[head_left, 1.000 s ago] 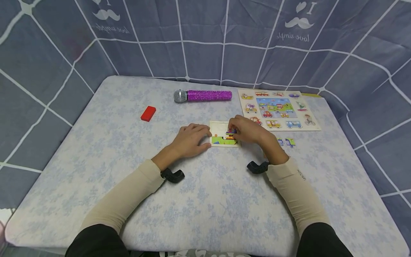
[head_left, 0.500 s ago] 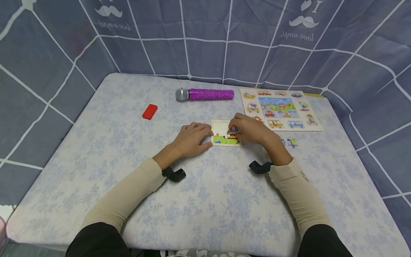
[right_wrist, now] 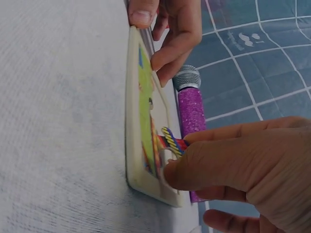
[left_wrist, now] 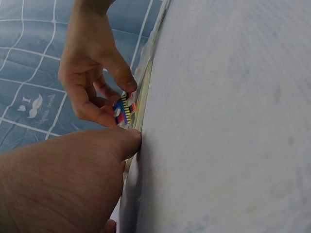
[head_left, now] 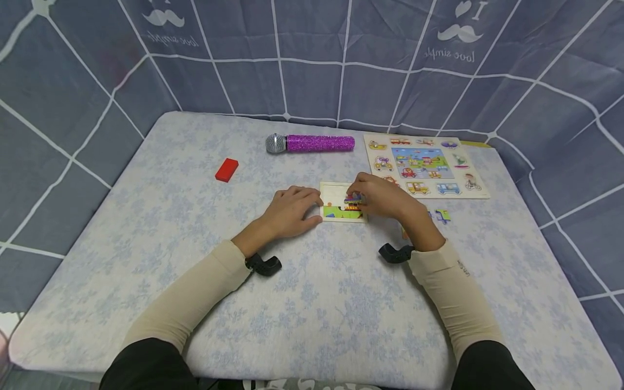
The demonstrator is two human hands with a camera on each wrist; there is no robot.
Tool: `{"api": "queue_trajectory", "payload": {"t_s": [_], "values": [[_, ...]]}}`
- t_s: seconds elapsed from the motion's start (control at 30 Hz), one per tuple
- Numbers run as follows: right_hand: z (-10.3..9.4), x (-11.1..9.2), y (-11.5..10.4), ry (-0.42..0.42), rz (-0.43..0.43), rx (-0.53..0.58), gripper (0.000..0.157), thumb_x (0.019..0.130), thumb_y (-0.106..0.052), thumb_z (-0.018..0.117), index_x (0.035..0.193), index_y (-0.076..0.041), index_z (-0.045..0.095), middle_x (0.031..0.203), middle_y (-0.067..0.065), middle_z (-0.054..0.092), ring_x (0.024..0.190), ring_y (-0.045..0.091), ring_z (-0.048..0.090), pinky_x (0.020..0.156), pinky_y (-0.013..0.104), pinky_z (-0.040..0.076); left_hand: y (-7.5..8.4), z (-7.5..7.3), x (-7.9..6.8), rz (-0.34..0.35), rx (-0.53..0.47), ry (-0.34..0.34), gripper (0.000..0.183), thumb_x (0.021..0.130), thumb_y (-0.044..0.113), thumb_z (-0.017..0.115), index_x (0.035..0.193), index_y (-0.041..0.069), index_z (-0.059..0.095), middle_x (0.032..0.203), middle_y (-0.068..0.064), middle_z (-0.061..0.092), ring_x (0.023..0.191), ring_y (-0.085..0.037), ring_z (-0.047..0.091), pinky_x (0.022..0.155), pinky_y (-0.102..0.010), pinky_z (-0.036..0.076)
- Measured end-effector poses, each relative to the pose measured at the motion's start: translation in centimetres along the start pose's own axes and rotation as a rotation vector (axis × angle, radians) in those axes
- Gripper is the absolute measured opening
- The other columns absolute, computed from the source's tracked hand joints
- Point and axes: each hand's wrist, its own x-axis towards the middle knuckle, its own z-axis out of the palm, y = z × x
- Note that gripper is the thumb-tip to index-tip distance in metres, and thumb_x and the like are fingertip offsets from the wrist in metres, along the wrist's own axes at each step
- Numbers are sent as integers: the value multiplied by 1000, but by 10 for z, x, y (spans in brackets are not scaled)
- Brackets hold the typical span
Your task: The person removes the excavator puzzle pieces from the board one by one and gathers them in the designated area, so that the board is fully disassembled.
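Observation:
In the head view a small puzzle board lies mid-table, its lower strip filled with a green picture and its upper part pale. My left hand rests against the board's left edge, fingers relaxed and spread, thumb at the near corner. My right hand pinches a puzzle piece, striped blue and yellow with red, between thumb and fingers over the board's right part. The right wrist view shows this piece tilted up at the picture; whether it sits in place is hidden by the fingers. Loose puzzle pieces lie beside the right forearm.
A larger picture puzzle of vehicles lies at the back right. Behind the small board is a glittery purple microphone. A red block lies to the left. A grey-blue curtain hangs along the table's back.
Both hands stay almost where they were, the right still pinching the striped piece over the board. The head view has shifted slightly.

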Motion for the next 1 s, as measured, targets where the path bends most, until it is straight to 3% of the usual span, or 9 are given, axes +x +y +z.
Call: {"api": "queue_trajectory", "payload": {"t_s": [0.23,0.4,0.5,0.67,0.8,1.0], "values": [[-3,-5,5,47,30,25,34,88,-4,74,121,-2,71,112,11,58,88,22,56,76,38,49,1,1,1,0,-4,-8,39,101,45,60,132,21,61,151,-1,48,136,-29,42,102,-58,35],[-19,-24,17,136,17,121,35,87,1,67,122,-2,70,108,11,58,92,27,54,75,42,44,2,1,1,1,-5,-15,40,101,45,59,133,21,61,152,-1,47,136,-28,41,102,-58,34],[-30,-45,26,169,32,148,37,86,3,67,123,-1,69,108,11,58,94,29,54,74,44,44,3,0,1,-1,-5,-15,41,101,46,59,134,21,61,152,-1,47,136,-29,41,103,-58,33],[-40,-91,40,129,175,142,39,89,1,72,127,-2,66,112,12,55,94,27,53,73,45,46,3,-2,2,-6,1,-8,41,101,45,60,133,21,61,152,-1,47,136,-29,41,103,-58,33],[-34,-131,55,120,245,131,39,89,2,73,127,-1,65,113,13,55,93,26,54,71,43,46,2,-2,3,-9,0,-12,41,101,45,60,133,21,61,151,-1,47,137,-28,40,103,-58,33],[-17,-176,71,174,254,154,36,86,6,74,120,0,64,114,12,58,91,24,57,78,41,47,0,-1,2,-12,-3,-13,42,101,46,60,134,20,61,152,-2,47,137,-29,40,103,-59,32]]}}
